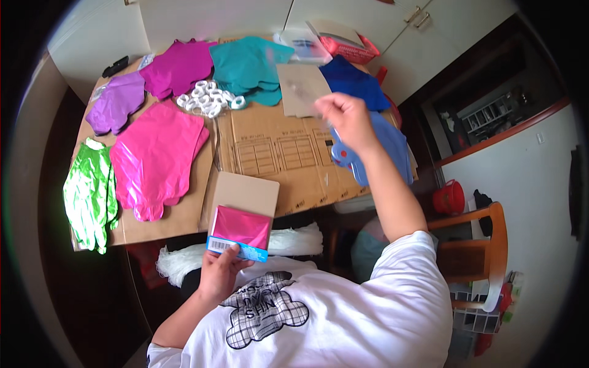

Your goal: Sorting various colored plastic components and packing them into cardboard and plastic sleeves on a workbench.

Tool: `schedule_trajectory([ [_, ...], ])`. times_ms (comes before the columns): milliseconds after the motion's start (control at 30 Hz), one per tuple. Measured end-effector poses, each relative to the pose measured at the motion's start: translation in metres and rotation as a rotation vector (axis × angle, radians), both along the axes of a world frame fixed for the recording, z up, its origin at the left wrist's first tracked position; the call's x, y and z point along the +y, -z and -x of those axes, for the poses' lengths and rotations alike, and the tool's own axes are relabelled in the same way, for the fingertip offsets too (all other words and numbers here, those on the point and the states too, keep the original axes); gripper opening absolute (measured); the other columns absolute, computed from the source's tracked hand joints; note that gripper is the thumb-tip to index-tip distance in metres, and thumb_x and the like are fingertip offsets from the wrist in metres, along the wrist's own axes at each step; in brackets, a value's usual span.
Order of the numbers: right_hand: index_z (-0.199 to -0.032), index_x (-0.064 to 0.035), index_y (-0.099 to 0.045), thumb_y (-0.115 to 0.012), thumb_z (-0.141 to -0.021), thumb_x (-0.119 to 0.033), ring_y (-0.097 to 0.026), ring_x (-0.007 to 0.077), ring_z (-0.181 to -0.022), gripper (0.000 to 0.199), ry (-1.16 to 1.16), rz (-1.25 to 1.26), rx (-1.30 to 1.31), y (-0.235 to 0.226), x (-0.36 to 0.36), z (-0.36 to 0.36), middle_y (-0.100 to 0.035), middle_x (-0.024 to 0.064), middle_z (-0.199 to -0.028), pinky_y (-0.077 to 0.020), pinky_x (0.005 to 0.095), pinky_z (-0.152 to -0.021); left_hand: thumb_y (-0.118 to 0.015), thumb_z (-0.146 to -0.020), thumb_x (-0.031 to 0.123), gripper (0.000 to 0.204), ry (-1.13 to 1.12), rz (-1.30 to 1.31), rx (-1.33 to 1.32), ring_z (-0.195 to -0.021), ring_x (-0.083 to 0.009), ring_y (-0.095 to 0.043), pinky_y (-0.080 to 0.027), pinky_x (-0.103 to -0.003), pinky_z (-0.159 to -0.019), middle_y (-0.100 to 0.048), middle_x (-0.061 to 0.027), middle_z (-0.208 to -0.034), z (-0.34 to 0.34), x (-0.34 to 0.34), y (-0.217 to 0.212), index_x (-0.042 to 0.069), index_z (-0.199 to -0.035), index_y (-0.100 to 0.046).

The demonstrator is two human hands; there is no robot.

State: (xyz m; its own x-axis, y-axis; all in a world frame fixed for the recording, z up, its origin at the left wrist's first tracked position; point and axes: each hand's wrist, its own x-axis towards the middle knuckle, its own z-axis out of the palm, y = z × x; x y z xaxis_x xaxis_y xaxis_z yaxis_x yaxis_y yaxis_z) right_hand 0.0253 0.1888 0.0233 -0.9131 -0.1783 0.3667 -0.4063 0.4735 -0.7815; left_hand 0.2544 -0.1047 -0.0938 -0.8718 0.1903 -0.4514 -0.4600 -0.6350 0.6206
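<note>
My left hand (222,273) grips the lower edge of a brown cardboard card (247,191). A folded shiny pink foil sheet (244,226) lies against the card, with a blue label (253,251) across the bottom under my thumb. Farther up and to the right, my right hand (348,119) is raised over the table, fingers pinched together. A faint, blurred, see-through thing shows at its fingertips; its kind I cannot make out. Just beyond that hand lie flat brown cards (299,80). Light blue flat foil shapes (392,147) are partly hidden behind my right forearm.
On the cardboard-covered table (270,138) lie foil shapes: green (91,190), pink (156,159), purple (116,105), magenta (175,69), teal (248,64) and dark blue (353,80). Several white ribbon rolls (208,98) sit mid-back. A red basket (359,50) stands behind; a wooden chair (497,245) at right.
</note>
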Motion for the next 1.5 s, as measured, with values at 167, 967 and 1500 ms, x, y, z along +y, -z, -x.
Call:
schedule_trajectory([
  [167, -0.092, -0.0022, -0.07, -0.063, -0.094, -0.017, -0.054, 0.0053, -0.067, 0.017, -0.11, 0.417, -0.327, 0.026, -0.028, -0.068, -0.063, 0.001, -0.073, -0.0408, 0.0224, -0.058, -0.06, -0.094, 0.01, 0.009, -0.052, 0.053, -0.038, -0.068, -0.015, -0.067, -0.06, -0.035, -0.07, -0.067, -0.0035, -0.075, -0.011, -0.013, -0.01, 0.006, -0.089, -0.065],
  [967, -0.114, -0.0007, -0.06, -0.049, -0.099, -0.045, -0.065, 0.0155, -0.076, 0.048, 0.079, 0.121, -0.805, 0.05, -0.007, -0.159, -0.067, 0.0105, -0.093, -0.0532, 0.028, -0.065, -0.06, -0.095, 0.011, 0.009, -0.05, -0.083, 0.0, -0.076, -0.0156, -0.069, -0.06, -0.036, -0.075, -0.069, -0.0056, -0.082, -0.018, -0.013, -0.012, 0.004, -0.092, -0.064],
  [1500, -0.107, -0.001, -0.06, -0.063, -0.095, -0.018, -0.058, 0.007, -0.084, 0.021, 0.064, 0.716, -0.509, 0.112, -0.125, -0.247, -0.067, 0.0023, -0.094, -0.0485, 0.0249, -0.075, -0.063, -0.094, 0.014, 0.009, 0.001, 0.058, -0.003, -0.075, -0.0086, -0.062, -0.05, -0.024, -0.066, -0.068, -0.0011, -0.089, -0.021, 0.026, -0.005, 0.008, -0.1, -0.066],
])
